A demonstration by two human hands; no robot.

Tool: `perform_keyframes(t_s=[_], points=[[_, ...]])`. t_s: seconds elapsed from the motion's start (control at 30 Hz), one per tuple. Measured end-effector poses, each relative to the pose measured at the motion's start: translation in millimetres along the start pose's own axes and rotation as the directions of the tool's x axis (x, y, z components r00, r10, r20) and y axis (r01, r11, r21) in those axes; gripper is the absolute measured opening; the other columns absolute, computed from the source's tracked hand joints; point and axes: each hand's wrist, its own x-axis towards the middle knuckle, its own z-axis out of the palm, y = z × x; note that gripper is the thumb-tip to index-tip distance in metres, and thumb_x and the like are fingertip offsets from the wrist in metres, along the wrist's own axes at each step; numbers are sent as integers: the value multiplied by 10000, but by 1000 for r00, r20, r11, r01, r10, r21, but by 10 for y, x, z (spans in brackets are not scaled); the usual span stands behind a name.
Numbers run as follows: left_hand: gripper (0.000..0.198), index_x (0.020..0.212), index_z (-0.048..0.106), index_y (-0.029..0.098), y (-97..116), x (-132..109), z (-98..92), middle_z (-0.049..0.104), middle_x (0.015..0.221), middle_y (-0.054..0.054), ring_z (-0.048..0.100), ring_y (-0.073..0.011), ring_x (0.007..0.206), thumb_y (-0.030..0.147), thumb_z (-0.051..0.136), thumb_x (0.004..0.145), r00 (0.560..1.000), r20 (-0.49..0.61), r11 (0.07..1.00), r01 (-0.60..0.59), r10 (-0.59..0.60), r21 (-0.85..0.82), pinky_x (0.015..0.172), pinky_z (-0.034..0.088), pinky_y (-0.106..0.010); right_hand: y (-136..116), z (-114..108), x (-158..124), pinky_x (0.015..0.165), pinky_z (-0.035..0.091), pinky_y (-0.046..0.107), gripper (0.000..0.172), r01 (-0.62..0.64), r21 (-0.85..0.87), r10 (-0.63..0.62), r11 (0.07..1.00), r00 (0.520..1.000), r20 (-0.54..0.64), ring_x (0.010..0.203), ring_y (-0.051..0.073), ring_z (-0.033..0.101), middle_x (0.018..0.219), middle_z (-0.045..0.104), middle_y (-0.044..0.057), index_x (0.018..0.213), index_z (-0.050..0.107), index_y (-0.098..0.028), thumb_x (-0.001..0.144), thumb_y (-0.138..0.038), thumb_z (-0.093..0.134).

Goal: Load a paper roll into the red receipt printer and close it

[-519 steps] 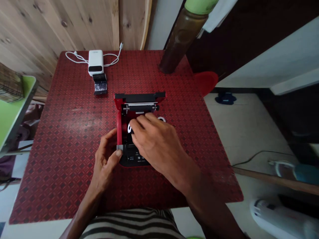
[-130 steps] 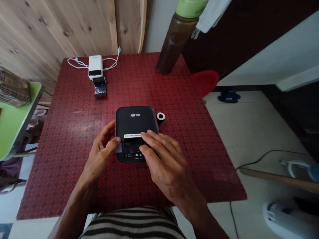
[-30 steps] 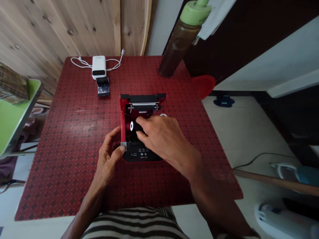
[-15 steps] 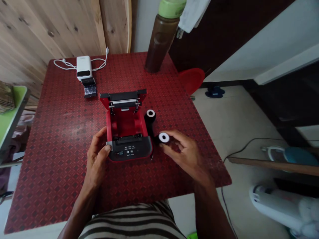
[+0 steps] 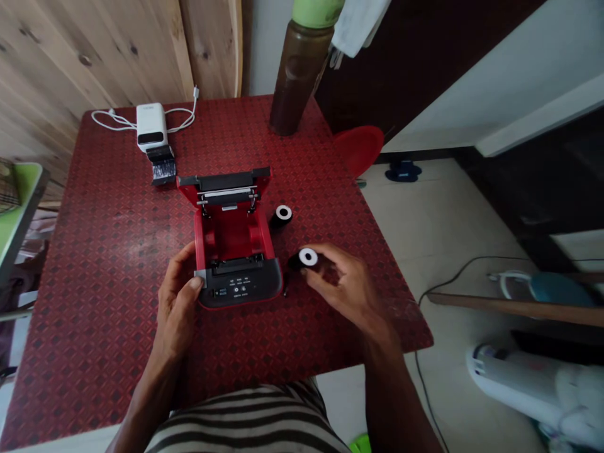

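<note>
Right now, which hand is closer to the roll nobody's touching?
The right hand. It grips the other roll, nearer the person than the untouched roll. The left hand is farther, at the left side of the open red machine, which sits between it and that roll.

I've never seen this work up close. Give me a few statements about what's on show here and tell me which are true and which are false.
1. The machine stands with its lid open. True.
2. The left hand lies flat on the table. False: it holds the machine's left side, thumb at the near corner.
3. The right hand has a roll between thumb and fingers. True.
4. The other roll sits inside the machine. False: it is on the table, to the machine's right.
5. The bottle has a red cap. False: the cap is green.
6. A white gadget lies beyond the machine, toward the left. True.
</note>
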Motion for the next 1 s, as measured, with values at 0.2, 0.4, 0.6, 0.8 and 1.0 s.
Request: perform_keyframes(t_s=[0.2,0.4,0.6,0.8,1.0], points=[[544,1524,735,285,13,-3,19,752,1536,-84,708,-345,1406,501,733,1024,1000,3,1000,-25,25,4,1194,568,-494,-65,344,126,851,652,393,255,70,41,-74,997,994,85,933,243,801,1072,865,70,1161,811,-235,959,-194,661],[549,1516,732,284,21,-4,20,769,1499,-86,710,-351,1407,512,727,1017,1000,-22,999,0,1,46,1184,580,-501,-4,239,14,1002,668,457,451,81,8,-81,997,986,145,1121,255,824,1324,851,98,1385,783,-244,964,-158,643],[541,1527,734,304,-28,2,-28,751,1533,-79,691,-351,1448,510,749,1027,1000,-10,1000,-6,6,29,1237,538,-502,106,-29,130,917,669,440,385,26,-24,-25,999,999,24,971,239,830,1105,872,68,1293,826,-234,993,-154,599],[554,1494,752,285,-7,23,-10,768,1506,-86,700,-362,1437,548,768,1007,999,-26,998,-22,23,56,1223,553,-517,134,140,667,914,648,468,388,23,35,-21,999,998,-56,990,274,788,1227,846,91,1266,804,-258,878,-266,816],[579,1534,722,288,18,8,7,767,1531,-97,713,-368,1438,538,764,1014,1000,10,1000,-4,4,0,1206,573,-540,177,402,866,1061,612,548,232,25,89,-17,996,995,-95,1110,297,782,1153,839,70,1121,735,-266,889,-279,732]])
